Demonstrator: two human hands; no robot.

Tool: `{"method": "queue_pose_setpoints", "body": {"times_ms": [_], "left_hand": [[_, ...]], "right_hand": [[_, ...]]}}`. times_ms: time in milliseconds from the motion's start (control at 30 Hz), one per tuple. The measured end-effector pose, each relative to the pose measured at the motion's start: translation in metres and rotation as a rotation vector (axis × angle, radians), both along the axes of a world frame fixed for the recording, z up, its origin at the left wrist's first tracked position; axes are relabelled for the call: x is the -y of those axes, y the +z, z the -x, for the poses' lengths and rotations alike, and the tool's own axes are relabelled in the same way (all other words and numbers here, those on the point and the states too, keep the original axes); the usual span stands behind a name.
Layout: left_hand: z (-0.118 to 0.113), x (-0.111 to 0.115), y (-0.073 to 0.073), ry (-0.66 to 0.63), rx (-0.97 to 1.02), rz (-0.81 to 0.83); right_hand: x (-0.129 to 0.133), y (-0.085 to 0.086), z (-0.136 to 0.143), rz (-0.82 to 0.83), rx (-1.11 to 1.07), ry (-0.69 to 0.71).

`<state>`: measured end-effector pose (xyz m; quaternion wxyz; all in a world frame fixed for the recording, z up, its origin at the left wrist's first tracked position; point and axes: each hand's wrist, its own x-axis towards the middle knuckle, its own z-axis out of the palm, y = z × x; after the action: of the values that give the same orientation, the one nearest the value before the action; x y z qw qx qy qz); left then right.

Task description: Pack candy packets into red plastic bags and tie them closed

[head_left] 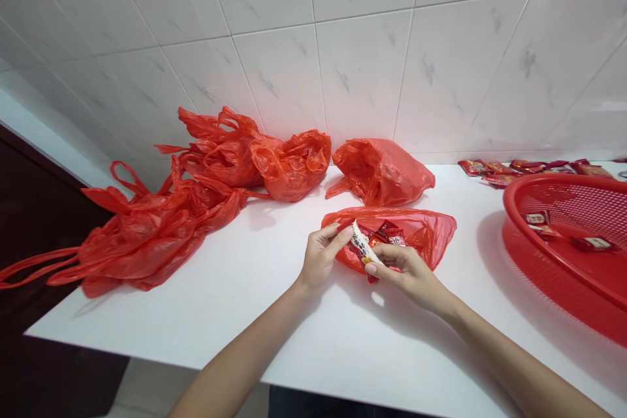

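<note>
Between my two hands is a small wrapped snack packet [361, 243], white with dark printed characters and red at its upper end. My left hand [321, 255] pinches the red upper end, and my right hand [404, 273] pinches the lower end with thumb and fingers. Both are held over the near edge of an open red plastic bag [435, 228] lying on the white table. Inside that bag several red and dark wrapped packets [392, 234] show, partly hidden by my right hand.
Filled red plastic bags [161, 228] sit bunched at the left, with another bag [296, 163] near the wall. Behind the open bag lies one more red bag [386, 170]. A red mesh basket [519, 261] with a few packets stands at right; loose packets [499, 170] lie behind it.
</note>
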<state>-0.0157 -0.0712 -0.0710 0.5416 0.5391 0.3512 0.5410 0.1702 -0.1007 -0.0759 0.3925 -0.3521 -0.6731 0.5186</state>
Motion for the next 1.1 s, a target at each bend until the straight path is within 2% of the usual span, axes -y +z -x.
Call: {"method": "queue_pose_setpoints", "body": {"times_ms": [333,1100], "left_hand": [[0.0016,-0.001,-0.0047,-0.008,0.003,-0.024],[0.0007,-0.0023,-0.0035,0.009,-0.03,-0.023]], "right_hand": [[-0.0017,-0.0036,-0.0008,-0.012,-0.002,0.003],[0.0,-0.0039,0.0001,0.004,0.006,0.026]]}}
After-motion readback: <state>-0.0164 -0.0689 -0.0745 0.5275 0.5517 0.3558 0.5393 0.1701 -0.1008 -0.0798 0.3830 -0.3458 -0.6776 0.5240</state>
